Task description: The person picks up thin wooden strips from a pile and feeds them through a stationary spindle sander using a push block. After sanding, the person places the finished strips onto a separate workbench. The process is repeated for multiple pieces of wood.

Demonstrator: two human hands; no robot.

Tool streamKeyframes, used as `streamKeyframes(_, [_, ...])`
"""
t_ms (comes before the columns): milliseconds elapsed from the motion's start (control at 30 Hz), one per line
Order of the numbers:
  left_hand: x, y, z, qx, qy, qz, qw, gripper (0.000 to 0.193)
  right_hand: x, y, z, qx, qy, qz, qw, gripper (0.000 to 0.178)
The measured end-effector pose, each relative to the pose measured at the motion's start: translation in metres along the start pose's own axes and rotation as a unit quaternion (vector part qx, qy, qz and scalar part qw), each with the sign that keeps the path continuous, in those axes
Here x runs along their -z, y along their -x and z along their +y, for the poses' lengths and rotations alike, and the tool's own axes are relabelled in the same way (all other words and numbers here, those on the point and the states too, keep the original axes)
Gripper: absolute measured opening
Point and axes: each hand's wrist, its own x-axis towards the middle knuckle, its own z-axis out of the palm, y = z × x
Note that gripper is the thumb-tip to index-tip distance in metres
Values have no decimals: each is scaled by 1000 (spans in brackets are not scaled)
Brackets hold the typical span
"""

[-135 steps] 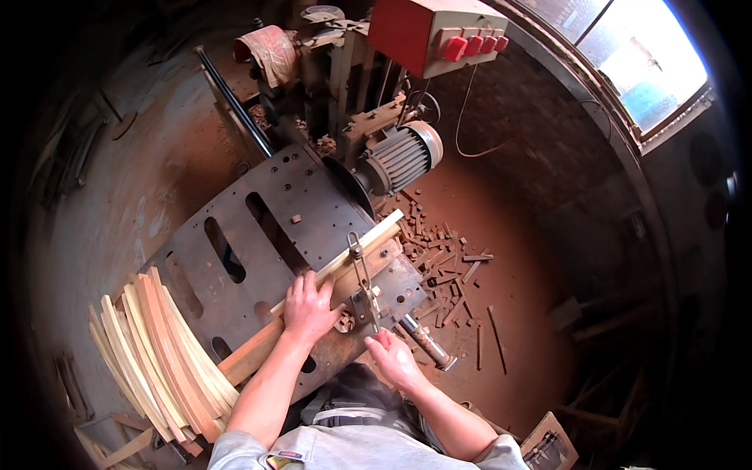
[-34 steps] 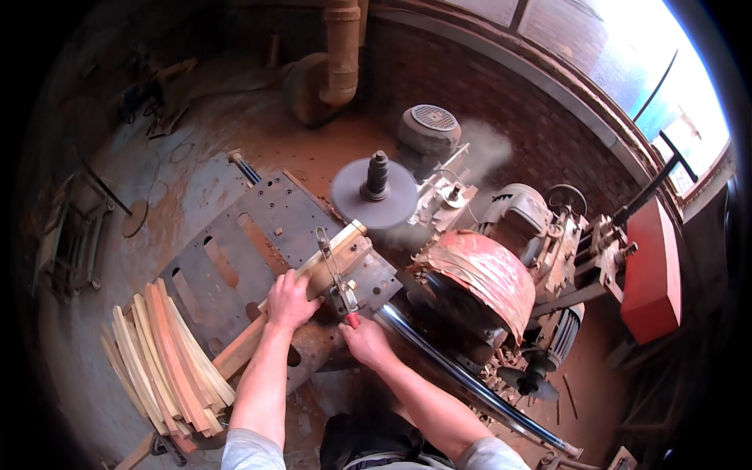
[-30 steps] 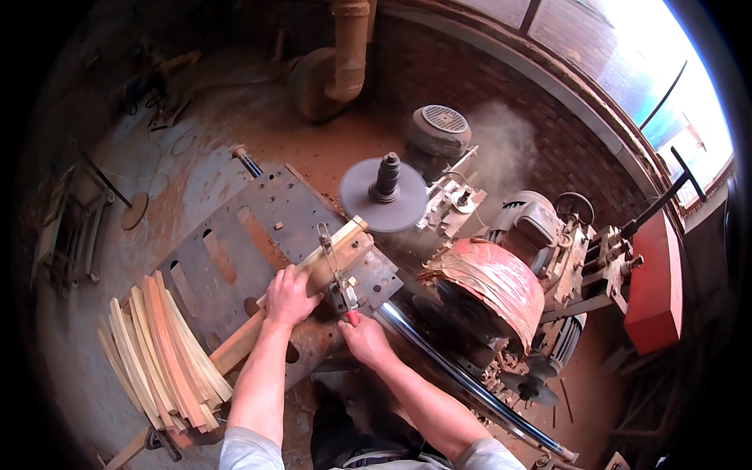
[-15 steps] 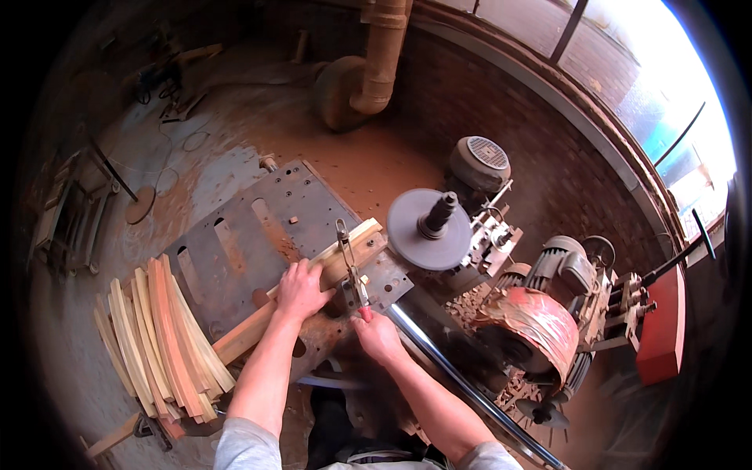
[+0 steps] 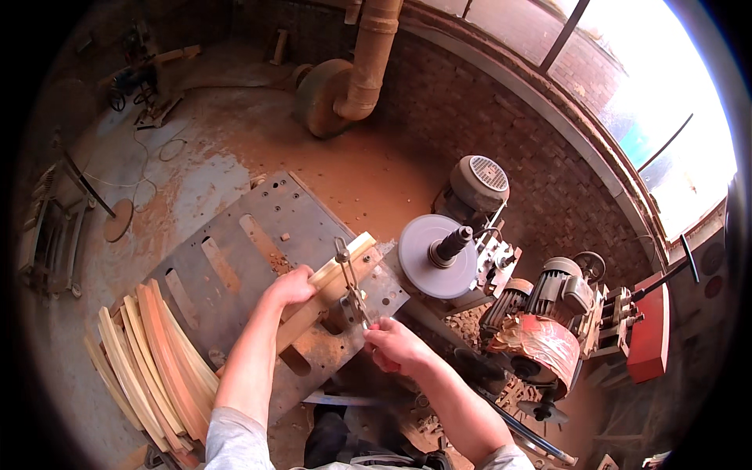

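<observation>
A pale wooden strip (image 5: 327, 272) already lies under the toggle clamp (image 5: 349, 276) on the worktop (image 5: 301, 227), its far end apart from the grey disc (image 5: 417, 254); more curved strips (image 5: 157, 352) lie stacked at left. The right hand's (image 5: 397, 345) grip is clenched on the clamp's lever (image 5: 363, 316); whether the left hand (image 5: 291, 287) grasps or merely presses the strip, I cannot tell.

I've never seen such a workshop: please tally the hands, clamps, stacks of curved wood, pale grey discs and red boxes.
Hands (left hand, right hand): 2
Toggle clamp: 1
Stack of curved wood: 1
Pale grey disc: 1
Red box: 1
Total: 6
</observation>
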Motion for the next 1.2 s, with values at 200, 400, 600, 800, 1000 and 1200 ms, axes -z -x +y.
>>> streamKeyframes(200, [9,8,-9,-12,114,103,988,42,0,-5,10,-1,-17,-5,1000,15])
streamKeyframes(400, [40,75,-24,-73,327,187,924,39,1,-4,28,33,-39,-27,998,18])
streamKeyframes(600, [-38,215,40,-124,618,153,761,38,21,11,60,76,-64,-38,994,18])
streamKeyframes(800, [-140,347,79,-114,617,147,765,56,53,31,114,112,-50,-37,992,19])
streamKeyframes(1000, [-238,441,133,-100,628,209,743,52,102,85,175,146,-65,-23,987,24])
streamKeyframes(1200, [-320,492,202,-96,625,241,736,50,162,161,242,138,-13,-24,990,23])
